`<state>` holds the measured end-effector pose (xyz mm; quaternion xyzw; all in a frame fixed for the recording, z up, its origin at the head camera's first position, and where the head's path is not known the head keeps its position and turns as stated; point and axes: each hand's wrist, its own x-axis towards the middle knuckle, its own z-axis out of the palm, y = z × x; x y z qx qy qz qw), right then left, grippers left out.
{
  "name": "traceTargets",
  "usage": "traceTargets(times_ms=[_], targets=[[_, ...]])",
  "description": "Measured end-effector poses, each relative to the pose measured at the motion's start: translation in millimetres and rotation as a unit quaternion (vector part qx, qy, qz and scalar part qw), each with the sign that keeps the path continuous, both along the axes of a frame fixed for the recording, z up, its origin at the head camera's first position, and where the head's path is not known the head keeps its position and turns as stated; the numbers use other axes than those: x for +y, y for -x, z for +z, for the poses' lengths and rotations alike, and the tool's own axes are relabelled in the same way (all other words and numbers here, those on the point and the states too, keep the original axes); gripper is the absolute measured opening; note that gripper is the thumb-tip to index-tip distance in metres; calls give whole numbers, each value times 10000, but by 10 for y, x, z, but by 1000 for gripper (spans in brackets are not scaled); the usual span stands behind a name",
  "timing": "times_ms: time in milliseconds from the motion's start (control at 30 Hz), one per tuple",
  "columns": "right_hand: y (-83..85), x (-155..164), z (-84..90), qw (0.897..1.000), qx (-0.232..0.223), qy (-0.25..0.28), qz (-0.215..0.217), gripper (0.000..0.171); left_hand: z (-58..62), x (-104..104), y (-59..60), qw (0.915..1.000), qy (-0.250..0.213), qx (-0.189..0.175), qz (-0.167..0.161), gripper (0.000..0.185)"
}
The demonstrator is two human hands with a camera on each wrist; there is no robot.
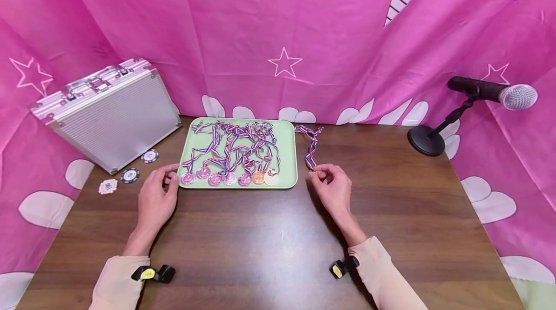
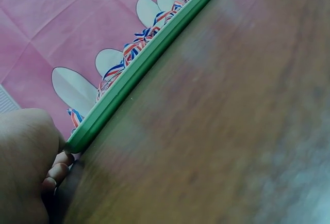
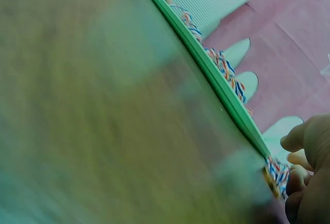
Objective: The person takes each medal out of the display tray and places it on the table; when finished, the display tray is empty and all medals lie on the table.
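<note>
seven medals (image 1: 229,177) already lie in a row along the near edge of the green tray (image 1: 288,132) on the counter (image 1: 260,232), while the right hand (image 1: 334,188) pinches one more ribbon (image 1: 311,148) just right of it, not yet laid in, and the left hand (image 1: 157,196), fingers loosely curled, touches the tray's near left corner.

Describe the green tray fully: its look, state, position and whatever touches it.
The green tray is a pale green, shallow rectangle with rounded corners and a low raised rim, plastic by its look. It lies flat on the brown wooden table, near the far edge, right of the silver case. It holds a row of medals along its near side, their striped ribbons tangled across it. The left hand touches its near left corner; the right hand is just beside its right edge, pinching a loose ribbon.
</note>
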<state>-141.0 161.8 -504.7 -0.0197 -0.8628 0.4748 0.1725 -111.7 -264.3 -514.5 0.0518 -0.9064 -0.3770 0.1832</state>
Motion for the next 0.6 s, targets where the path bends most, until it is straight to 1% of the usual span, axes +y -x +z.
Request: traceTargets(times_ms=[133, 267, 433, 500, 600], targets=[[-59, -88, 28, 9992, 199, -226, 279, 12, -1, 2, -3, 10000, 3, -29, -14, 31], [-96, -202, 69, 9971, 210, -436, 590, 11, 0, 3, -2, 10000, 25, -36, -14, 31], [-105, -370, 76, 9912, 305, -899, 928, 11, -2, 4, -3, 10000, 17, -8, -27, 31], [-93, -432, 56, 9889, 377, -1035, 998, 13, -4, 1, -5, 10000, 12, -9, -35, 31], [-27, -510, -78, 9860, 453, -1256, 997, 16, -6, -5, -8, 10000, 7, -10, -33, 31]])
